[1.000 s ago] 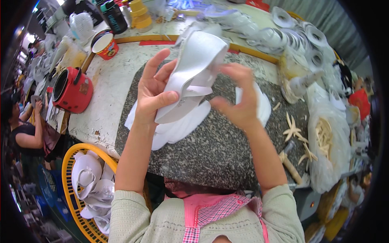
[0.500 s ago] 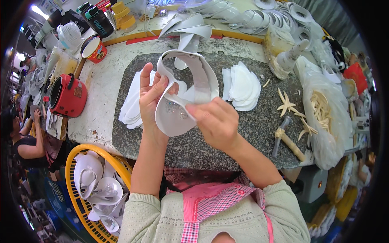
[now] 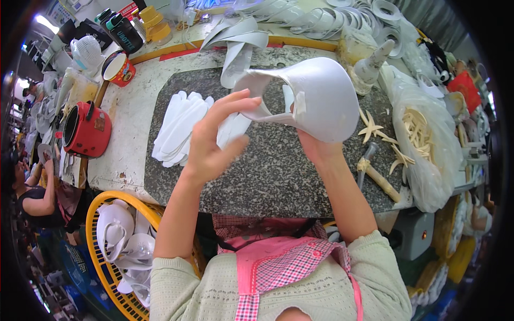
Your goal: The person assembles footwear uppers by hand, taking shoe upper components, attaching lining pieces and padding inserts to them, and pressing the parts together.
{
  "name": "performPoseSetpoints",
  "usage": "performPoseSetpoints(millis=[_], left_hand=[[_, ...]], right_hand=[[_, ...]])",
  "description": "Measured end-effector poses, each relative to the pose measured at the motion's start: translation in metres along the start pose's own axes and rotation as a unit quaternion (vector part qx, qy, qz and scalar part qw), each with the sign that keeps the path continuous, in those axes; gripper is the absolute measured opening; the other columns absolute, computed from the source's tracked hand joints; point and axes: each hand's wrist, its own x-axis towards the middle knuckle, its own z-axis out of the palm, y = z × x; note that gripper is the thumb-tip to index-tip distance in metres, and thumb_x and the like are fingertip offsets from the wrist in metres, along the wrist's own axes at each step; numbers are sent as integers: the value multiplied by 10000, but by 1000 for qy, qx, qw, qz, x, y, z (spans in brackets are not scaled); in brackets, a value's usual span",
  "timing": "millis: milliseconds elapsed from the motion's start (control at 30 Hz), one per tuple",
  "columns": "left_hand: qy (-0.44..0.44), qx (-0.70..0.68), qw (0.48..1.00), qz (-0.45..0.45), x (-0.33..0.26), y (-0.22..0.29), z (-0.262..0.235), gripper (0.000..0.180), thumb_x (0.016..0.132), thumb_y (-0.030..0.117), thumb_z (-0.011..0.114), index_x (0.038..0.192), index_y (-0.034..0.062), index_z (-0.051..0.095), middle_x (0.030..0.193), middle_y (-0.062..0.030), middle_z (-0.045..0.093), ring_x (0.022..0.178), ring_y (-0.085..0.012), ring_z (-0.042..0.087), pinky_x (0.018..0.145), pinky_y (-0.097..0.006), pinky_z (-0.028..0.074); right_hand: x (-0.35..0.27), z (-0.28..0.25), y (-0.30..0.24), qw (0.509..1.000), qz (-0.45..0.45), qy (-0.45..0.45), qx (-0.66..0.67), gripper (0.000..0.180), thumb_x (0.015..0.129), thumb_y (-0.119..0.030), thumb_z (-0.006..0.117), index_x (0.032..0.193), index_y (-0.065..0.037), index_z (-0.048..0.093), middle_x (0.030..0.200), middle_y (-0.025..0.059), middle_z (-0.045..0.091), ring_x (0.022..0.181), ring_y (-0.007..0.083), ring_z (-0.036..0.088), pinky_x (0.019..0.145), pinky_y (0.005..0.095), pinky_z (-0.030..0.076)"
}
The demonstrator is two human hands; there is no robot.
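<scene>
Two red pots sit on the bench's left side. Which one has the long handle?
The smaller red pot, farther back beside the dark bottles: a long wooden handle slants from it toward the bigger red pot, which shows none.

A stone slab [image 3: 278,171] lies at the centre of the frame on a workbench [image 3: 126,125]. On the slab's left part rests a stack of flat cut pieces [image 3: 179,128]; above it both hands — left hand [image 3: 214,139], right hand [image 3: 316,147] — hold up a curved shell piece [image 3: 316,96]. A hammer [image 3: 375,171] lies at the slab's right edge, a bag [image 3: 428,144] just right of it. A pot [image 3: 85,128] stands at left; a basket [image 3: 115,251] sits lower left — shells inside.
</scene>
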Motion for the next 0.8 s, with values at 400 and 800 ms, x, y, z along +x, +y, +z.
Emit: performPoseSetpoints(millis=[400, 800], left_hand=[[-171, 627, 755, 84, 10, 7, 6, 113, 745, 142, 670, 838, 145, 605, 716, 27, 570, 808, -139, 566, 958, -478, 277], [-275, 694, 634, 202, 31, 25, 37, 89, 663, 132, 627, 742, 174, 621, 798, 49, 574, 934, -110, 542, 1037, -517, 201]], right_hand=[[-25, -34, 0, 992, 17, 80, 91, 276, 834, -94, 582, 1078, 34, 569, 983, 107, 631, 834, 156, 629, 718, 289, 524], [-58, -80, -9, 982, 152, -78, -79, 815, 516, -111, 686, 1281, 16, 436, 1289, 125, 468, 1188, 207, 455, 1000, 344, 343]])
